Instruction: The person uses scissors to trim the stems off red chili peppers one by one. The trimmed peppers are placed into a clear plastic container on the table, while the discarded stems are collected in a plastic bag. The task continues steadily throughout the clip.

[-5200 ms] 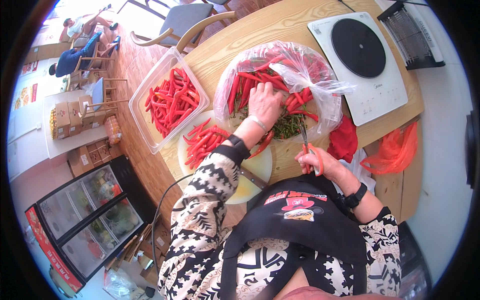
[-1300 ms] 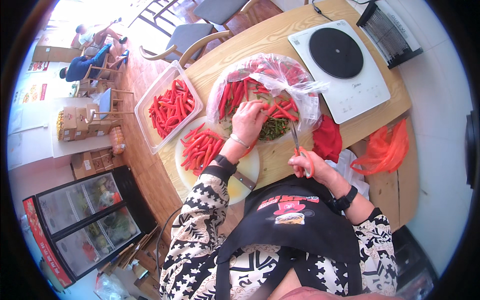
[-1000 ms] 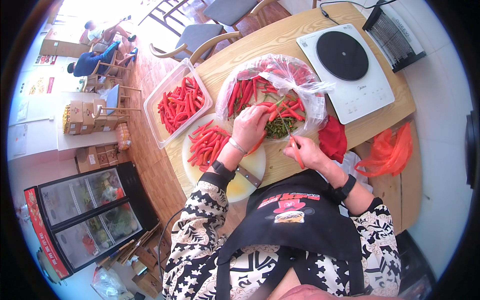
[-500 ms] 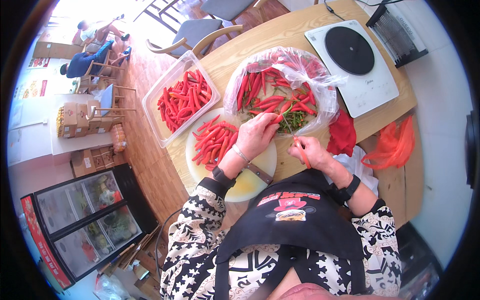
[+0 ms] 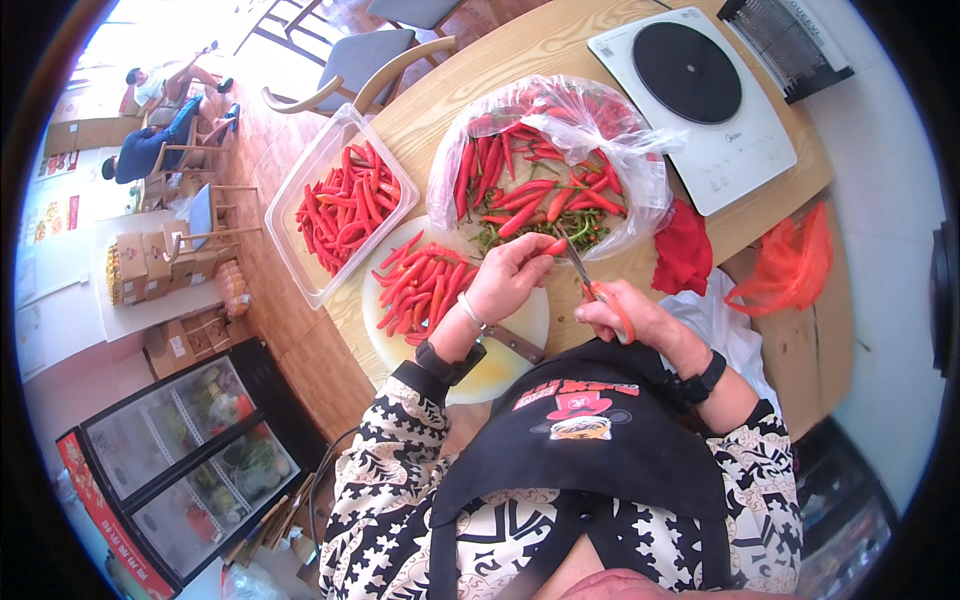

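Observation:
Between the fingers of my left hand [image 5: 507, 278] is a red chili pepper [image 5: 556, 246], its stem end pointing toward the scissors. My right hand [image 5: 628, 308] grips orange-handled scissors [image 5: 575, 262], whose blades reach up to that end of the pepper. Just beyond both hands, a clear plastic bag [image 5: 652, 185] lies spread open with red chilies in it. Cut green stems [image 5: 590, 232] are heaped at its near side. To the left, a round white cutting board [image 5: 535, 312] carries a pile of red chilies [image 5: 425, 285] and a knife [image 5: 517, 343], partly behind my left wrist.
A clear plastic tub [image 5: 292, 238] of red chilies stands at the table's left edge. On the right are a white induction cooker [image 5: 745, 165], a red cloth [image 5: 682, 245] and an orange net bag [image 5: 782, 268]. Chairs [image 5: 365, 62] stand beyond the table; two people sit far left.
The scissors have swung a little, and their blades now show more clearly beside the pepper's end. My right hand has shifted slightly right and nearer me. The whole view has tilted slightly.

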A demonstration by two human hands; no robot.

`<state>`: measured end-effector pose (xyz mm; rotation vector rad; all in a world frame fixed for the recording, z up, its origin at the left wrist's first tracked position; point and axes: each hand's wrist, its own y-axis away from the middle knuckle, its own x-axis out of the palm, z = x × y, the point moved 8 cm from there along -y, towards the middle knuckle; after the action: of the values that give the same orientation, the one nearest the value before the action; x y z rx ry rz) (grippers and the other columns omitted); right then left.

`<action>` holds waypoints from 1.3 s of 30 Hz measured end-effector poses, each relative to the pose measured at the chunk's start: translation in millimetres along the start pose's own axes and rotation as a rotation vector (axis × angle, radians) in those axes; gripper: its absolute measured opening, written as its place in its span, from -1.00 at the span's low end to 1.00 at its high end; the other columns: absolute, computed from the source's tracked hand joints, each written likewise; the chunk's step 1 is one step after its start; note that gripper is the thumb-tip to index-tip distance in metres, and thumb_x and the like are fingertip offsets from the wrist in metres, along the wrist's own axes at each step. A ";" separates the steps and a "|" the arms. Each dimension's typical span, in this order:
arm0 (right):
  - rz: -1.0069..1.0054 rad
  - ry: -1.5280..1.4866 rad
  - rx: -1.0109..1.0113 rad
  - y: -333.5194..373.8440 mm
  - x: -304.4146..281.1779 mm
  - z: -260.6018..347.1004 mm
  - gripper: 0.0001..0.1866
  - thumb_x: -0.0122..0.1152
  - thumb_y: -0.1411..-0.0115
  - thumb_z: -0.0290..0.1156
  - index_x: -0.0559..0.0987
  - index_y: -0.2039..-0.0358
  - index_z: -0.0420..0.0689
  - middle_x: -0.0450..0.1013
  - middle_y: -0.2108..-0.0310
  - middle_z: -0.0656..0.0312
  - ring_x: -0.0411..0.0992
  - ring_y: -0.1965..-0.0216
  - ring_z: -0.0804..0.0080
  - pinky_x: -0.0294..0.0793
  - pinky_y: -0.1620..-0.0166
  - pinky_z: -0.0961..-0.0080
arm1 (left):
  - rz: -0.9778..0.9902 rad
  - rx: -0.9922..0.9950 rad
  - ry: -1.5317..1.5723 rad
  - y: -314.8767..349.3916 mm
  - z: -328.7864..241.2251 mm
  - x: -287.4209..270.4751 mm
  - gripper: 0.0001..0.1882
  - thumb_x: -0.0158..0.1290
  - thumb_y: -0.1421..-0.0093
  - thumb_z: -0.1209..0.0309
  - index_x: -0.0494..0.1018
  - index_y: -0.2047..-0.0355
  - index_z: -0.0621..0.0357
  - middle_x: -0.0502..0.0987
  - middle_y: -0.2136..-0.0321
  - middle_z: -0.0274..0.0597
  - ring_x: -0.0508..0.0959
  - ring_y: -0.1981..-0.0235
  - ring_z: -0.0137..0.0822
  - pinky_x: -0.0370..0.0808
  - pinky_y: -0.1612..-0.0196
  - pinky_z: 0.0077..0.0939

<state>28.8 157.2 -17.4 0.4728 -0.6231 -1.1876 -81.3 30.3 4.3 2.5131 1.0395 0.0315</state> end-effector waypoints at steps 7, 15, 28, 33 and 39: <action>0.281 -0.477 -0.028 -11.1 0.1 -5.2 -0.66 0.14 -0.23 -0.19 0.43 0.56 -0.16 0.33 0.68 0.31 0.30 0.71 0.56 0.23 0.60 0.63 | 0.151 -0.185 0.311 -8.4 25.4 -6.1 -0.79 0.03 -0.38 0.43 0.50 0.02 0.19 0.52 0.41 -0.43 0.51 0.41 -0.59 0.48 0.31 -0.64; 0.040 -0.460 0.111 -22.9 -31.2 -25.8 -0.65 0.21 -0.20 -0.08 0.51 0.34 -0.15 0.41 0.61 0.33 0.40 0.58 0.59 0.30 0.50 0.64 | -0.233 -0.060 -0.541 -57.4 20.3 -70.0 -0.68 0.17 -0.21 0.22 0.53 0.12 0.14 0.61 0.40 -0.11 0.62 0.34 -0.26 0.53 0.26 -0.36; 0.257 -0.174 0.060 -13.4 25.4 -13.8 -0.68 0.16 -0.25 -0.17 0.52 0.36 -0.22 0.45 0.53 0.30 0.44 0.49 0.57 0.42 0.40 0.60 | -0.339 -0.213 0.218 -24.8 9.9 -53.5 -0.85 0.03 -0.32 0.37 0.44 0.29 0.22 0.52 0.54 -0.33 0.44 0.59 -0.57 0.38 0.51 -0.64; 0.083 -0.186 0.067 -23.4 24.4 -16.1 -0.69 0.26 -0.23 -0.20 0.54 0.29 -0.23 0.44 0.50 0.32 0.42 0.48 0.58 0.42 0.41 0.61 | -0.403 -0.162 0.589 1.5 26.6 -22.1 -0.84 -0.03 -0.36 0.41 0.47 0.16 0.22 0.58 0.48 -0.23 0.49 0.59 -0.52 0.43 0.48 -0.65; 0.015 -0.130 0.035 -26.5 19.9 -15.7 -0.71 0.26 -0.22 -0.22 0.52 0.33 -0.22 0.41 0.56 0.32 0.39 0.54 0.57 0.39 0.43 0.58 | -0.427 -0.125 0.681 13.6 35.2 -2.8 -0.80 -0.03 -0.38 0.39 0.44 0.07 0.21 0.61 0.32 -0.16 0.57 0.46 -0.41 0.52 0.33 -0.56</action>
<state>25.5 130.3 -42.1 0.4223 -0.7591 -1.2010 -68.0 6.7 -22.2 2.1424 1.7461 0.8419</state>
